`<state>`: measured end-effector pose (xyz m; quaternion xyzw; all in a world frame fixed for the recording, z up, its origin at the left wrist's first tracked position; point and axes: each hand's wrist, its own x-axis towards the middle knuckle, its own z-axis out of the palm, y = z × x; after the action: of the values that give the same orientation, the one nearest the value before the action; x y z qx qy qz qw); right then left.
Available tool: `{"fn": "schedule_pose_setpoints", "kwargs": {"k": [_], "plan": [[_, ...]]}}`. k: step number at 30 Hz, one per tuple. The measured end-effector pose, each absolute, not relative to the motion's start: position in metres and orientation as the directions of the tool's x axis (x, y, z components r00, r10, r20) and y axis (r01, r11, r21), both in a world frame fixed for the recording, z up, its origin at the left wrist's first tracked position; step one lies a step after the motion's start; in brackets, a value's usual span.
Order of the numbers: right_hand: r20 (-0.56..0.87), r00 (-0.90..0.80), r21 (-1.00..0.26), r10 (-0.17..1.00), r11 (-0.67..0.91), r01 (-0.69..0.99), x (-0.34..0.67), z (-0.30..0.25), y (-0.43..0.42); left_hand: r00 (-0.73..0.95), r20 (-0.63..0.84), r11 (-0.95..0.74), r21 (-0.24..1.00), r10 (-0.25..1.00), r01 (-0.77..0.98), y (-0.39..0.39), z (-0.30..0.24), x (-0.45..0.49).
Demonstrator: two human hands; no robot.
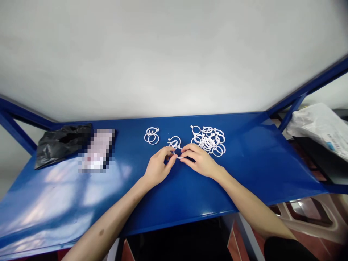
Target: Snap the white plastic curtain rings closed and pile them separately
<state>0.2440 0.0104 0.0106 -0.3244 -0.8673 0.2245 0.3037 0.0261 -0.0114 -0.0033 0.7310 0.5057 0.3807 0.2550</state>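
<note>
A white curtain ring (178, 157) is pinched between my two hands, low over the blue table (174, 195). On its left side, the thumb and fingers of my left hand (160, 165) are closed on it. My right hand (199, 159) grips the opposite side with its fingertips. Just behind the fingertips, another white ring (176, 137) with a knobbed end lies partly covered. To the right is a loose pile of several white rings (208, 143), overlapping each other. A small group of rings (151, 137) lies to the left. My fingers hide part of the held ring.
A black plastic bag (59, 145) and a pixelated flat object (99, 148) lie on the table's left side. Behind the table stands a pale wall (174, 65). Blue metal bars (293, 108) slope at both ends. A white plastic bag (320, 127) sits beyond the right edge.
</note>
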Motion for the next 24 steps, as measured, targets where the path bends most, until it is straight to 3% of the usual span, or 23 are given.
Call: {"fn": "schedule_pose_setpoints", "kwargs": {"k": [3, 7, 10, 17, 24], "plan": [[0.413, -0.61, -0.545, 0.676, 0.72, 0.429, 0.245, 0.013, 0.008, 0.092, 0.072, -0.101, 0.925, 0.993, 0.366, -0.011, 0.002, 0.027], [0.303, -0.625, -0.552, 0.719, 0.668, 0.5, 0.243, 0.016, 0.0, 0.152, -0.096, 0.07, 0.983, 0.984, 0.169, -0.009, 0.006, 0.026], [0.281, -0.563, -0.623, 0.778, 0.593, 0.509, 0.24, 0.016, -0.005, 0.139, -0.095, 0.079, 0.99, 0.986, 0.115, -0.009, 0.005, 0.025], [0.417, -0.356, -0.769, 0.836, 0.534, 0.353, 0.231, 0.01, -0.004, 0.097, -0.055, 0.057, 0.998, 0.994, -0.019, -0.009, 0.007, 0.026], [0.47, -0.278, -0.742, 0.838, 0.546, 0.388, 0.226, 0.01, -0.007, 0.194, -0.053, 0.059, 0.998, 0.98, -0.025, -0.014, 0.012, 0.029]]}}
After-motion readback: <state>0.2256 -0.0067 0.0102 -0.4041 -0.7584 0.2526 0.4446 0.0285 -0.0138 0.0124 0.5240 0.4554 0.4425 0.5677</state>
